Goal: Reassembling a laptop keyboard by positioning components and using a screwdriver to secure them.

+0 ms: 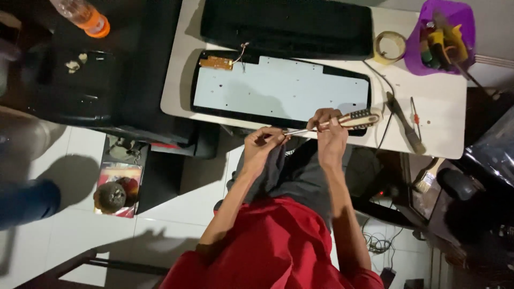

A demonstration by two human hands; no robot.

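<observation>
Gripping the screwdriver (342, 122), right hand (331, 134); left hand (262, 143) pinches its hidden tip

**What you are wearing**

You wear a bright red top (267, 246) whose short sleeves leave both forearms bare. Your legs are in dark grey trousers (292, 171). Your left hand (261, 144) and right hand (329, 131) are bare, without gloves.

Bare white table (439, 107) lies open right of the opened keyboard base (281, 88) — though a dark hand tool (405, 124) and a small red screwdriver (415, 115) cross it. Farther back, a tape roll (390, 46) and purple tool tub (441, 37) block the corner — a black keyboard cover (286, 24) fills the far edge.
</observation>
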